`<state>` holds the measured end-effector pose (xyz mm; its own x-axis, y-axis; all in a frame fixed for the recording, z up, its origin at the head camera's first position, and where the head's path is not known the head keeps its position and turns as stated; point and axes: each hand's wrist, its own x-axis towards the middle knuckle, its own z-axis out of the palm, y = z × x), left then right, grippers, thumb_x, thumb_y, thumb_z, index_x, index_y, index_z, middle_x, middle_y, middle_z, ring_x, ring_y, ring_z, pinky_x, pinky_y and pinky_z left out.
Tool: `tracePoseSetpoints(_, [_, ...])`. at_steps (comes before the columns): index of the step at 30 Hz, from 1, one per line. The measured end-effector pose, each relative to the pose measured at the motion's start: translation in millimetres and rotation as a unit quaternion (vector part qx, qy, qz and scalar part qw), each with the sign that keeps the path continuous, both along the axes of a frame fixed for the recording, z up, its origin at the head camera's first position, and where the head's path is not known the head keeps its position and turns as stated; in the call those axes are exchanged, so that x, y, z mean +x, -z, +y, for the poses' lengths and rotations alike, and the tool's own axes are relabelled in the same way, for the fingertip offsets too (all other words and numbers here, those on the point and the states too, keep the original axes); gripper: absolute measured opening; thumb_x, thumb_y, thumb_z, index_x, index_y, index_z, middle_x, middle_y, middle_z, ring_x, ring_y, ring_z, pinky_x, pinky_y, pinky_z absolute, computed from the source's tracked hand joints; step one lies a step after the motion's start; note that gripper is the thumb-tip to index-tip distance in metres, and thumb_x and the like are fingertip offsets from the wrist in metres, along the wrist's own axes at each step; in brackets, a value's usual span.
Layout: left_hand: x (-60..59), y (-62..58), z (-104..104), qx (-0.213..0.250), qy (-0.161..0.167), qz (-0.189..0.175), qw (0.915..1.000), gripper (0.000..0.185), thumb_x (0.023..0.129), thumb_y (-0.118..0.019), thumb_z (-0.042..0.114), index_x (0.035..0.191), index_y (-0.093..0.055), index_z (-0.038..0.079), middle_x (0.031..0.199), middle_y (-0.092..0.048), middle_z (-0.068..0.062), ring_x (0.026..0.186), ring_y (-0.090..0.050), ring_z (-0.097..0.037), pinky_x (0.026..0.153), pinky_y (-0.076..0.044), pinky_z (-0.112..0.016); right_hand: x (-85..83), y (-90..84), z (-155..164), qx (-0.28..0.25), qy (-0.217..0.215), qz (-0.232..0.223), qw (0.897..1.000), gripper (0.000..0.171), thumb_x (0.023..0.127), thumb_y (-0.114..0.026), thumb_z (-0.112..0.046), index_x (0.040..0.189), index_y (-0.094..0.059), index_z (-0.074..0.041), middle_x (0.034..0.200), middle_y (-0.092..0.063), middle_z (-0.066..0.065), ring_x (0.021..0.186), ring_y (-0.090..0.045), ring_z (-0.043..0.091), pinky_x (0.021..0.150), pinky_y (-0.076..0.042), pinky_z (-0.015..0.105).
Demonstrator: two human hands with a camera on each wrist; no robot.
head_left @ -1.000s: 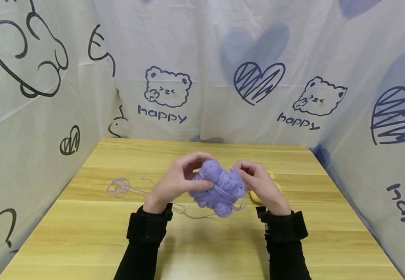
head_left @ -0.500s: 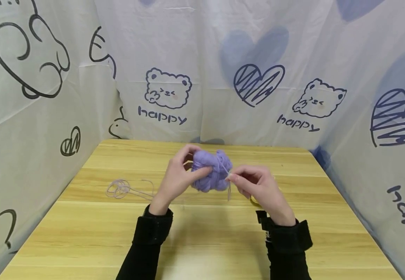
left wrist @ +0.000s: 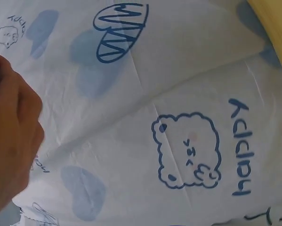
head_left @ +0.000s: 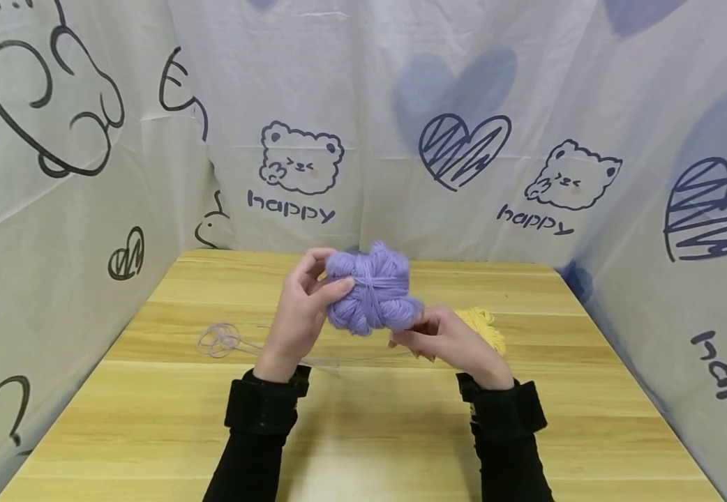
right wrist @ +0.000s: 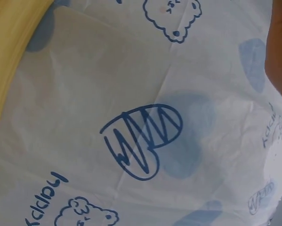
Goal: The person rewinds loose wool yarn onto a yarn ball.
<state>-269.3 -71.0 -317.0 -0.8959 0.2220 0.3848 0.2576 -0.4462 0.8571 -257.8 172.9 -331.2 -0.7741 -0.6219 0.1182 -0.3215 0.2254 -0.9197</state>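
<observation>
Near table half [head_left: 363, 432] open; yellow yarn [head_left: 483, 328] blocks right, loose strand [head_left: 219, 339] lies left, curtain walls [head_left: 56, 209] hem sides.

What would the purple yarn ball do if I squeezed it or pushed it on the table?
The purple yarn ball would probably squash softly: it looks puffy and lumpy where the left hand grips it. It is likely light, since it is held up at its edges. Pushed on the table, it might wobble rather than roll, and its loose strand could trail.

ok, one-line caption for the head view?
Left hand holds purple yarn bundle; right hand pinches its strand above a wooden table.
</observation>
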Motion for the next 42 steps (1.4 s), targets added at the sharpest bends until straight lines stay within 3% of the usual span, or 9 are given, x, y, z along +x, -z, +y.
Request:
tracePoseSetpoints(5, [3.1,0.6,-6.1,-0.048,0.127,0.038,0.9900,0.040,0.079,-0.064,0.001,0.116,-0.057,0.013,0.105,-0.056,-0.003,0.086,-0.060,-0.012,0.074,-0.057,-0.025,-2.2,2.6,9.4,-0.038,0.007,-0.035,0.999,0.012,0.092,-0.056,-0.003,0.081,-0.061,-0.005,0.068,-0.052,-0.006,0.060,-0.044,0.006,0.051,-0.038,0.021])
tracePoseSetpoints(10, [4.4,2.3,-4.8,-0.188,0.203,0.097,0.9562,0.042,0.078,-0.073,0.005,0.117,-0.059,0.010,0.107,-0.061,-0.006,0.092,-0.061,-0.017,0.079,-0.057,-0.032,-0.7,-0.6,15.5,-0.119,0.013,-0.028,0.992,0.019,0.097,-0.053,-0.008,0.078,-0.057,-0.010,0.067,-0.041,-0.002,0.057,-0.035,0.012,0.049,-0.029,0.025])
tracePoseSetpoints(13, [1.7,5.0,0.2,-0.274,0.159,0.130,0.9397,0.041,0.077,-0.076,0.007,0.114,-0.060,0.011,0.107,-0.061,-0.006,0.095,-0.060,-0.019,0.082,-0.057,-0.035,2.7,-3.5,15.5,-0.164,0.028,-0.024,0.986,0.019,0.099,-0.049,-0.006,0.084,-0.060,-0.010,0.065,-0.036,0.000,0.055,-0.030,0.015,0.049,-0.022,0.031])
tracePoseSetpoints(16, [-1.6,8.5,4.4,-0.315,0.077,0.131,0.9369,0.041,0.076,-0.078,0.008,0.113,-0.060,0.011,0.106,-0.061,-0.007,0.094,-0.059,-0.020,0.081,-0.057,-0.033,7.9,-7.1,14.4,-0.182,0.043,-0.019,0.982,0.018,0.099,-0.049,-0.005,0.093,-0.065,-0.009,0.064,-0.038,0.000,0.055,-0.029,0.017,0.049,-0.022,0.033])
tracePoseSetpoints(22, [-3.8,9.0,6.2,-0.252,-0.079,0.055,0.9629,0.041,0.078,-0.077,0.010,0.113,-0.056,0.008,0.107,-0.060,-0.012,0.093,-0.060,-0.021,0.080,-0.058,-0.032,15.5,-13.4,10.4,-0.124,0.046,0.029,0.991,0.015,0.095,-0.056,-0.005,0.099,-0.070,-0.001,0.064,-0.050,-0.003,0.050,-0.034,0.017,0.041,-0.027,0.032])
tracePoseSetpoints(26, [-3.5,7.0,4.4,-0.148,-0.107,0.016,0.9831,0.038,0.082,-0.072,0.006,0.113,-0.052,0.007,0.111,-0.055,-0.008,0.098,-0.059,-0.021,0.084,-0.057,-0.030,13.7,-12.7,6.2,-0.063,-0.001,0.028,0.998,0.015,0.094,-0.059,-0.006,0.099,-0.071,0.000,0.066,-0.053,-0.003,0.050,-0.037,0.016,0.040,-0.030,0.034])
tracePoseSetpoints(33, [-0.2,3.9,-3.7,-0.040,0.057,0.008,0.9975,0.038,0.081,-0.062,-0.003,0.114,-0.054,0.015,0.109,-0.055,-0.004,0.090,-0.062,-0.015,0.078,-0.057,-0.027,2.0,-1.1,3.2,0.020,0.021,0.020,0.999,0.014,0.088,-0.053,0.003,0.078,-0.063,0.000,0.065,-0.055,-0.004,0.053,-0.043,0.003,0.046,-0.038,0.020])
tracePoseSetpoints(38, [3.6,2.8,-6.7,-0.109,0.187,0.062,0.9743,0.042,0.076,-0.070,0.000,0.116,-0.057,0.010,0.107,-0.057,-0.006,0.088,-0.061,-0.016,0.075,-0.058,-0.029,-0.1,-1.7,10.8,0.015,0.010,0.025,1.000,0.014,0.084,-0.053,0.006,0.077,-0.063,-0.001,0.062,-0.050,-0.008,0.052,-0.042,0.003,0.044,-0.039,0.021])
tracePoseSetpoints(42, [2.6,5.7,-5.4,-0.190,0.229,0.109,0.9484,0.042,0.077,-0.073,0.002,0.116,-0.059,0.006,0.109,-0.059,-0.010,0.093,-0.060,-0.019,0.080,-0.058,-0.035,0.9,-4.1,12.6,0.014,0.012,0.015,1.000,0.014,0.094,-0.058,-0.009,0.085,-0.067,-0.005,0.065,-0.052,-0.005,0.051,-0.041,0.008,0.042,-0.036,0.024])
